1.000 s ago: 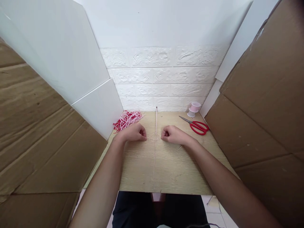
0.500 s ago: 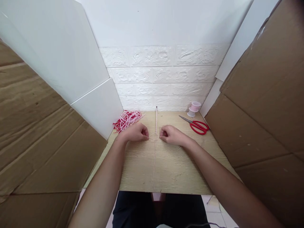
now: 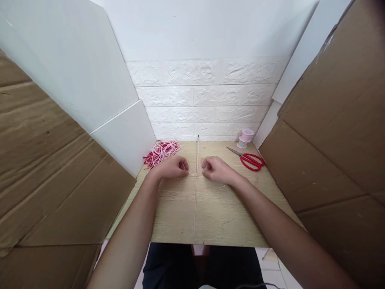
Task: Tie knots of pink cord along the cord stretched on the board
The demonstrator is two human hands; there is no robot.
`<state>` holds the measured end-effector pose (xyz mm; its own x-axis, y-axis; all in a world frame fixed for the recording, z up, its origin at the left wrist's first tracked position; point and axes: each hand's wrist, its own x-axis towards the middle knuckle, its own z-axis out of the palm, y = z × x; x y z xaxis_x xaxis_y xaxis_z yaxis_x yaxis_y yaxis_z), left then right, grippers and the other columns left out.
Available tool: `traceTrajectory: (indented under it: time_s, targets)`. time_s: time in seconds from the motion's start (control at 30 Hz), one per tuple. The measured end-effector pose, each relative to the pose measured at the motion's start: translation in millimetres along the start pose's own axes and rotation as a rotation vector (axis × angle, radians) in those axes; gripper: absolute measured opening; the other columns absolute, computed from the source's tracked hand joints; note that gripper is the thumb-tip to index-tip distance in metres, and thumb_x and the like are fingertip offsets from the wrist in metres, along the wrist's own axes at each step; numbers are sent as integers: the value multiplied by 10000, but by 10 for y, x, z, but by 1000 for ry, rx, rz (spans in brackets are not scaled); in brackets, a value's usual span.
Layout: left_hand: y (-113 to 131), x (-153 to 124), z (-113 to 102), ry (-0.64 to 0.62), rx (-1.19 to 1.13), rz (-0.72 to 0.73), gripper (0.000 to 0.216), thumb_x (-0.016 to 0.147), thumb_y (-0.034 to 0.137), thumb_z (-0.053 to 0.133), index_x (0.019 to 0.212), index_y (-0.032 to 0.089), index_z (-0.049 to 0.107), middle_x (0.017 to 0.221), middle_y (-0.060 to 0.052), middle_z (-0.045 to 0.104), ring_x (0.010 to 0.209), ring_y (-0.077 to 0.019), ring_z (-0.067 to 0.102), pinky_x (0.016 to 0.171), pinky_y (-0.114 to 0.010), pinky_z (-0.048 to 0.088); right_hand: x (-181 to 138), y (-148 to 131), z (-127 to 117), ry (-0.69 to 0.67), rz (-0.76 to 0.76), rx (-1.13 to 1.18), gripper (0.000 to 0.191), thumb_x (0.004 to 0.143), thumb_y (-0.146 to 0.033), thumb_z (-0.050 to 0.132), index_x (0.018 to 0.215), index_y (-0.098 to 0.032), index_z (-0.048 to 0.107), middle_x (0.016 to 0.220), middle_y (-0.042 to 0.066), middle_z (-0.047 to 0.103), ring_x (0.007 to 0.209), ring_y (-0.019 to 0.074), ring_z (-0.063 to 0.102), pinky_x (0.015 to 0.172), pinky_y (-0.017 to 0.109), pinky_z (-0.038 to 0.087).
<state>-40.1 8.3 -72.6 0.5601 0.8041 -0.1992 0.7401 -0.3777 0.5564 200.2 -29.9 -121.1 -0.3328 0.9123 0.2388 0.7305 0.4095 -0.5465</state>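
A pale cord (image 3: 195,208) runs straight down the middle of the wooden board, its upper part braided or knotted (image 3: 197,154). A thin thread (image 3: 193,174) makes a small loop around the cord between my hands. My left hand (image 3: 173,166), left of the cord, is closed in a pinch on one side of this thread. To the right of the cord, my right hand (image 3: 219,169) has thumb and forefinger slightly apart, with no thread clearly visible between them. A loose thread end (image 3: 223,186) shows below my right wrist.
Red and white cords (image 3: 161,153) lie tangled at the back left. Red-handled scissors (image 3: 252,161) rest at the right, with stacked spools (image 3: 246,137) behind them. A small hook (image 3: 198,137) sits at the wall base. Cardboard panels (image 3: 327,160) flank the board.
The thread loop has drawn smaller and a little higher around the cord. My right thumb and forefinger have parted slightly. The loose end below my right wrist has shifted left.
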Motion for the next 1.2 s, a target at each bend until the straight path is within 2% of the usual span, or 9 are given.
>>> traceTrajectory:
  time_s: [0.1,0.17,0.47,0.87,0.97,1.1,1.2]
  targets:
    - [-25,31,36,-27,8,12,225,694,325,618,842,180,705,816,-26,682,698,-146,585,572,-231,367,11,-23,57,-32,-53,12,22,781,-194,609,787,-181,625,822,45,620,794,168,526,735,270,372]
    - [-43,47,52,-30,9,11,216,704,321,612,842,183,704,827,-24,687,712,-147,590,582,-230,372,14,-24,68,-42,-52,20,42,789,-178,595,753,-178,617,818,47,621,787,165,524,732,271,371]
    - [-75,80,77,45,31,5,212,742,342,604,855,177,675,839,-29,682,715,-148,583,582,-234,359,21,10,37,17,-10,-3,44,800,-191,595,761,-174,582,781,37,622,748,158,515,680,269,350]
    - [-41,33,33,77,100,-59,231,722,313,597,897,183,670,864,-11,682,726,-144,604,577,-228,387,12,41,-59,60,49,-25,26,771,-160,567,751,-177,565,761,22,609,710,149,506,638,264,330]
    - [-13,32,51,61,61,-15,293,716,332,614,969,195,668,858,-3,675,703,-138,598,567,-225,388,9,51,-35,69,32,-25,72,752,-145,577,815,-177,590,797,28,607,753,160,516,677,268,354]
    - [-4,65,92,17,29,40,239,722,314,600,909,187,678,819,-4,666,700,-134,592,575,-219,386,10,31,37,71,-33,3,209,771,-205,632,978,-181,647,890,50,602,864,188,534,796,298,387]
    - [-25,96,118,-2,13,62,218,718,298,592,871,172,682,805,-15,662,690,-133,580,565,-217,370,9,-7,68,38,-77,30,166,810,-240,630,960,-190,680,897,57,596,877,191,533,831,314,390]
